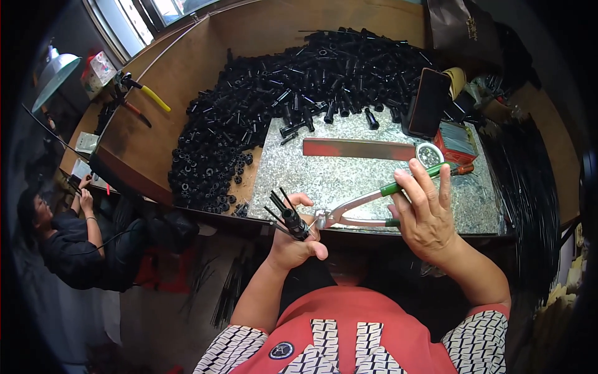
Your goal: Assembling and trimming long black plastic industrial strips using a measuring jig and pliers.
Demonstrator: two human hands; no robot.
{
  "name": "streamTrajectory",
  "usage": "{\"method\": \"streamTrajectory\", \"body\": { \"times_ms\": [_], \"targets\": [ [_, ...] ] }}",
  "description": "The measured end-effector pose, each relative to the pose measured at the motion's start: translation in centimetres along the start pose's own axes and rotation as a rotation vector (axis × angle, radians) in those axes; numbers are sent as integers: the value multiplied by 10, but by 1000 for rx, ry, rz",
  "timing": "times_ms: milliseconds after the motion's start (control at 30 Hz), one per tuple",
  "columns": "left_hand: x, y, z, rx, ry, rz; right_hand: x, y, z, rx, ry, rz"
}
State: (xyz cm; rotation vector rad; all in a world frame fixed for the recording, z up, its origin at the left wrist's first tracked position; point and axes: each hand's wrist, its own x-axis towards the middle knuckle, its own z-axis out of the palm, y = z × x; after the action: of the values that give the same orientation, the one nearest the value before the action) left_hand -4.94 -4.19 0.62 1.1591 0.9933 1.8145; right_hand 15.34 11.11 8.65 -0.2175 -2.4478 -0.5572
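Note:
A black tubular plastic part [295, 225], with several thin black rods sticking up from it, is gripped in my left hand [288, 252], whose fingers close around its lower end. My right hand [431, 225] holds long-handled pliers [355, 204] with green grips, its palm and thumb at the handles and some fingers stretched out. The handles stand apart. The pliers' jaws meet my left hand right beside the black part; whether they bite on anything is too small to tell. Beyond my hands, a flat metal bar [358, 149] lies on the speckled stone slab [280, 171].
A large heap of black plastic parts [311, 81] covers the bench's back and left. To the right are a phone [428, 103], a small round dish [429, 154], a red box [458, 146] and bundled black rods [523, 193]. Another person [75, 240] works at far left.

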Motion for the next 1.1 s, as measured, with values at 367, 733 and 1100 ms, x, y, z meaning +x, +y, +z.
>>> {"method": "streamTrajectory", "body": {
  "times_ms": [367, 733, 1100],
  "targets": [
    [-2, -8, -3, -46, 30, -112, -22, -11, -7, 417, -288, -28],
    [-1, -5, -3, 97, 4, -175, -21, -14, -11, 1919, -1418, 770],
    [1, -5, -8, 79, -52, -73, -26, -24, -22, 1860, -1280, 959]
  ]
}}
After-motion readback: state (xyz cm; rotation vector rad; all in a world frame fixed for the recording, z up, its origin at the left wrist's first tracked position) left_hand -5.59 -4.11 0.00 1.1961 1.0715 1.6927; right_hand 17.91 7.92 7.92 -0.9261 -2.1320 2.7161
